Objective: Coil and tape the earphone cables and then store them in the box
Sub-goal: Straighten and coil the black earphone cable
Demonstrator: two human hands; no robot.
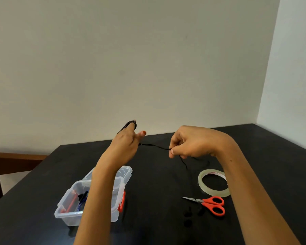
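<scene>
A black earphone cable (155, 146) stretches between my two hands above the black table (159, 183). Several turns of it are wound around the raised fingers of my left hand (126, 141). My right hand (187, 143) pinches the cable between thumb and fingers, and the loose end trails down onto the table beneath it. A clear plastic box (71, 204) with red latches stands open at the lower left, partly behind my left forearm, with coiled cables inside. The earbuds (190, 211) lie dark on the table near the scissors.
A roll of clear tape (213, 183) lies flat at the right, under my right forearm. Red-handled scissors (210, 204) lie just in front of it, blades pointing left. A wooden chair (12, 161) stands past the table's left edge. A wall runs behind.
</scene>
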